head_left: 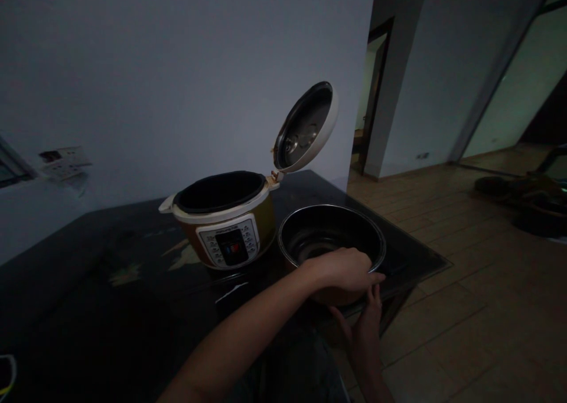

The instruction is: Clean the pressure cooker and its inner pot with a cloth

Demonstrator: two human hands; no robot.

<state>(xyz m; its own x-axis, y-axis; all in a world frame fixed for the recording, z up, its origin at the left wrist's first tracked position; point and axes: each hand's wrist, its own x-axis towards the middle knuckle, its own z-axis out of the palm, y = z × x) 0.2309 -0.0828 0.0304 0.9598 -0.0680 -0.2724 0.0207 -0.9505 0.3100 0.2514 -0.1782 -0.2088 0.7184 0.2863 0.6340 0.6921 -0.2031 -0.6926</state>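
A round cooking pot (330, 211) with a dark inside and a brownish outside stands at the table's near right edge. My left hand (348, 267) reaches across to its near right rim, with the fingers curled down inside the wall. Whatever those closed fingers hold, if anything, is hidden. Below, my right hand (365, 320) grips the pot's outer side, thumb and fingers apart against it. To the left sits an electric cooker (228, 246) with a control panel. Its hinged lid (308, 131) is raised, and the inside of its bowl looks black.
The dark glossy table (133, 308) has leaf-shaped patterns and meets a pale wall (177, 66) behind. A dark rounded object (6, 373) shows at the lower left. Tiled floor (465, 273) lies to the right, with a doorway (372, 96) beyond.
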